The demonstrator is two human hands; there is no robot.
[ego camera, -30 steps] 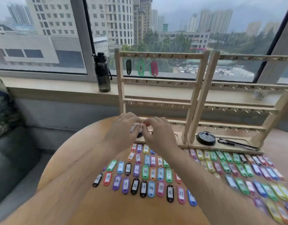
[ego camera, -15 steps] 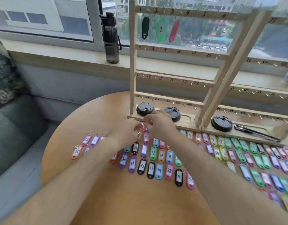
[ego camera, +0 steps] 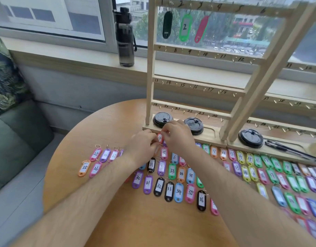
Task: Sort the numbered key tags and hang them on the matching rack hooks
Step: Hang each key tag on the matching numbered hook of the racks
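Several coloured numbered key tags [ego camera: 171, 184] lie in rows on the round wooden table [ego camera: 118, 220]. Both hands meet just in front of the left wooden rack [ego camera: 150, 68]. My left hand [ego camera: 142, 148] and my right hand [ego camera: 177, 138] pinch a red tag marked 4 [ego camera: 160, 138] between their fingertips, a little above the rows. The rack's top bar carries a black tag [ego camera: 167, 24], a green tag marked 2 [ego camera: 185, 26] and a red tag [ego camera: 201, 28] on hooks 1 to 3. Lower hooks hang bare.
A second rack [ego camera: 278, 56] stands to the right. Three black cup lids [ego camera: 162, 120] rest on the rack bases, with black pens [ego camera: 289, 150] at the right. A dark bottle [ego camera: 125, 36] stands on the windowsill. A green sofa [ego camera: 14, 139] lies left of the table.
The camera has tilted down and moved closer to the rack. Both hands stay together near the rack base, now with the red tag 4 showing between the fingertips.
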